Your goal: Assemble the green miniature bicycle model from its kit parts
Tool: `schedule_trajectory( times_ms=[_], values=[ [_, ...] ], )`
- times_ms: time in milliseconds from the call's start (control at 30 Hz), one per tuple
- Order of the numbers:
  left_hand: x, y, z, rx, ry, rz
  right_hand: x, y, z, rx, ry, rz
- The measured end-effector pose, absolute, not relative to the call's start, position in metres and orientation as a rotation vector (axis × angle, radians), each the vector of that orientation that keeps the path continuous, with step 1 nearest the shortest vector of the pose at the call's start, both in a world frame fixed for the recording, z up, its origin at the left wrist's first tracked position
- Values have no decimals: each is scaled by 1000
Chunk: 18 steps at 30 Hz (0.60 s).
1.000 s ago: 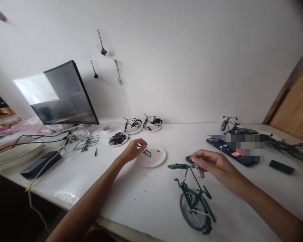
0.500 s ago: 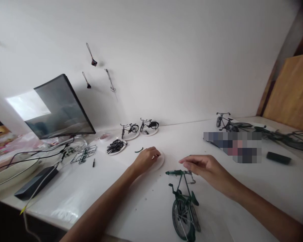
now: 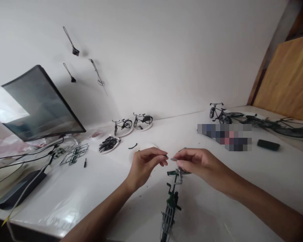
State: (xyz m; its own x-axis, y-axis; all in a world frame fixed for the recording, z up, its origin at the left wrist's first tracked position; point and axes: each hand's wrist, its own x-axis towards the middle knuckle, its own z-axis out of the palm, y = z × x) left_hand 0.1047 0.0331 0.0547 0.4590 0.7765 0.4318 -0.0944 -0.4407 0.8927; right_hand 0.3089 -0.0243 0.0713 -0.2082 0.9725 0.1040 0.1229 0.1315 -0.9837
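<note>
A green model bicycle (image 3: 172,201) stands on the table in front of me, its grey handlebar at the far end. With thumb and fingers, my right hand (image 3: 199,164) pinches that handlebar (image 3: 178,179). My left hand (image 3: 146,164) is closed in a pinch close to the handlebar's end, a tiny dark piece showing at the fingertips, too small to name. Behind the left hand lies a white plate (image 3: 132,155), partly covered by it. A curved green strip (image 3: 133,146) rests just beyond.
Two black model bicycles (image 3: 122,124) stand on plates by the wall. Near them a plate of black parts (image 3: 108,144), green part frames (image 3: 75,154) and a small screwdriver (image 3: 85,163) lie left. A monitor (image 3: 45,104) stands far left. More bicycles (image 3: 218,114) and a dark green block (image 3: 268,145) are right.
My left hand has come off the plate to the right, holding a tiny piece. My right hand has taken the handlebar, and the green bicycle has turned more upright.
</note>
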Motion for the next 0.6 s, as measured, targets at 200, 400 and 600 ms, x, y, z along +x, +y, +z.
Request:
schedule_trajectory(
  times_ms=[200, 400, 600],
  values=[
    [109, 26, 52, 1597, 568, 1137, 307, -25, 73, -1048, -1526, 1213],
    [108, 21, 52, 1580, 544, 1147, 306, -26, 71, -1032, -1520, 1197],
    [109, 17, 53, 1687, 506, 1122, 306, -25, 68, -1005, -1516, 1267]
  ],
)
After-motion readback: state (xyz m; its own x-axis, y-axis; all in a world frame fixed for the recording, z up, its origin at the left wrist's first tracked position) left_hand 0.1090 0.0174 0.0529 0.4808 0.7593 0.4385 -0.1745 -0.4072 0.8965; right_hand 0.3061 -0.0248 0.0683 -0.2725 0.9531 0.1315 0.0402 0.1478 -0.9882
